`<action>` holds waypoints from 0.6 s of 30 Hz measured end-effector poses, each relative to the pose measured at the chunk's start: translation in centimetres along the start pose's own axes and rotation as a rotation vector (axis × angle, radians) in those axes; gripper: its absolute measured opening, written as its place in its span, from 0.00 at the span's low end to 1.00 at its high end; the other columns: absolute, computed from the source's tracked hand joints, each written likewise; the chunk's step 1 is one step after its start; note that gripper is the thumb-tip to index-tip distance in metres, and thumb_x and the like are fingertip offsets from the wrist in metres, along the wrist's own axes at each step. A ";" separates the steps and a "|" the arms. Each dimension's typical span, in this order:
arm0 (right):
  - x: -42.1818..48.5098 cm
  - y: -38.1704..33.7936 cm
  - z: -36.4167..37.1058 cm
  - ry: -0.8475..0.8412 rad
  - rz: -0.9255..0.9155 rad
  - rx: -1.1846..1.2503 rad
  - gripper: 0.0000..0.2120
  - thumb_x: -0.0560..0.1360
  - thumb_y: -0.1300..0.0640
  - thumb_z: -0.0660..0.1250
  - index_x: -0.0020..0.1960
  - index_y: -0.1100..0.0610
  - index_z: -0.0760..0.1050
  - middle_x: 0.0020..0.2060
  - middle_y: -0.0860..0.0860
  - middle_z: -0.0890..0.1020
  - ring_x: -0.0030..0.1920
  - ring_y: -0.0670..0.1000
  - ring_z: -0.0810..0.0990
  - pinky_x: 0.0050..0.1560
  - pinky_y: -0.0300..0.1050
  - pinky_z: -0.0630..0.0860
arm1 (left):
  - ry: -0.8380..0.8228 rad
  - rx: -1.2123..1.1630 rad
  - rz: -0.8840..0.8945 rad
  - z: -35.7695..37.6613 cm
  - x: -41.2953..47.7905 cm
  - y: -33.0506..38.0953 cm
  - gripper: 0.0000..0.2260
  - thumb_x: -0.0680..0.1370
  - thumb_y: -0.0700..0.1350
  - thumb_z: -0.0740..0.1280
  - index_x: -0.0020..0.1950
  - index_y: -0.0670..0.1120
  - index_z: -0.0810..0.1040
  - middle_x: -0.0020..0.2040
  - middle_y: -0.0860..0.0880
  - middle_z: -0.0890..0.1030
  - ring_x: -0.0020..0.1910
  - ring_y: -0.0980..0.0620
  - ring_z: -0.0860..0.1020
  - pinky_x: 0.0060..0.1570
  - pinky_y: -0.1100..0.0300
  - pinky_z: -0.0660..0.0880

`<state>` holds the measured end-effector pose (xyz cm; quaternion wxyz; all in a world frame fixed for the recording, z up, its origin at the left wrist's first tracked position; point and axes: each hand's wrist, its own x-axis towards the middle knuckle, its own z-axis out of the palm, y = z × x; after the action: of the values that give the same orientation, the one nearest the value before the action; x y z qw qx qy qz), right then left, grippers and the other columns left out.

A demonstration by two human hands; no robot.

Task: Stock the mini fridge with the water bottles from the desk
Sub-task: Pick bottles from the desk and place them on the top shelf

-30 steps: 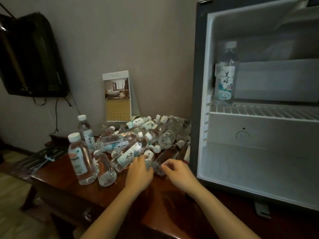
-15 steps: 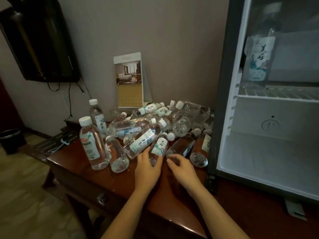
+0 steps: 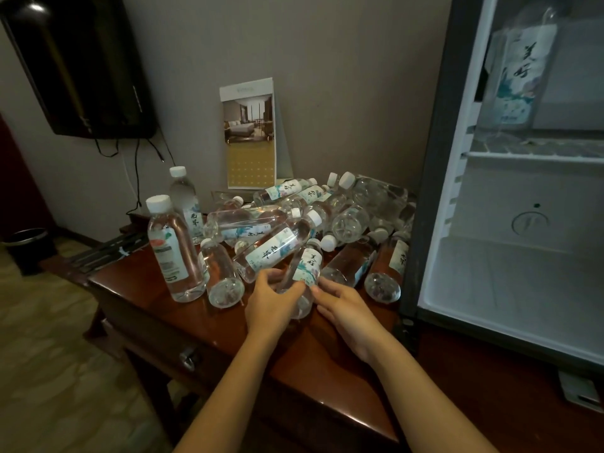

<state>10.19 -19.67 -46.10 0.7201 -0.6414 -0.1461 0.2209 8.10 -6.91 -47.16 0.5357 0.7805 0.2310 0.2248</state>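
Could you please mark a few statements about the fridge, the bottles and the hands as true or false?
1. The black mini fridge with a white interior is closed. False: it stands open.
2. A clear plastic water bottle stands on the fridge's white wire shelf. True.
3. Every bottle on the brown wooden desk lies flat. False: a red-labelled bottle and the bottle behind it stand upright.
4. The left hand has a lying teal-labelled bottle in its grip. True.
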 end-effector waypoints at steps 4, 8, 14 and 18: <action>-0.1 0.1 0.0 0.016 0.004 0.065 0.20 0.79 0.62 0.60 0.70 0.59 0.67 0.56 0.52 0.81 0.48 0.43 0.82 0.40 0.32 0.77 | -0.054 -0.045 0.026 -0.4 -0.6 0.1 0.14 0.66 0.53 0.71 0.50 0.57 0.72 0.46 0.57 0.78 0.46 0.54 0.78 0.50 0.51 0.77; -0.6 0.1 0.1 0.035 -0.049 0.090 0.20 0.78 0.63 0.62 0.70 0.58 0.67 0.58 0.52 0.80 0.56 0.49 0.81 0.53 0.40 0.79 | -0.117 -0.106 0.030 -0.6 -0.9 0.2 0.19 0.59 0.59 0.68 0.48 0.60 0.71 0.49 0.55 0.80 0.49 0.53 0.79 0.53 0.46 0.77; -1.7 -0.3 0.0 0.097 -0.076 0.065 0.21 0.76 0.57 0.65 0.68 0.53 0.68 0.63 0.50 0.76 0.61 0.51 0.76 0.62 0.52 0.74 | -0.216 -0.190 0.058 -0.6 -1.4 0.1 0.22 0.72 0.61 0.65 0.64 0.56 0.70 0.56 0.54 0.77 0.54 0.55 0.76 0.58 0.53 0.73; -1.5 -0.3 0.0 0.152 -0.077 0.083 0.21 0.77 0.55 0.65 0.69 0.53 0.68 0.64 0.51 0.75 0.60 0.53 0.77 0.61 0.53 0.75 | -0.312 -0.266 0.055 -1.0 -1.4 0.3 0.17 0.77 0.54 0.63 0.65 0.56 0.67 0.56 0.56 0.76 0.54 0.57 0.75 0.60 0.52 0.73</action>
<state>8.88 -20.44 -45.66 0.7628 -0.6200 -0.1063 0.1497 6.41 -7.17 -46.69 0.6572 0.7341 0.0921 0.1441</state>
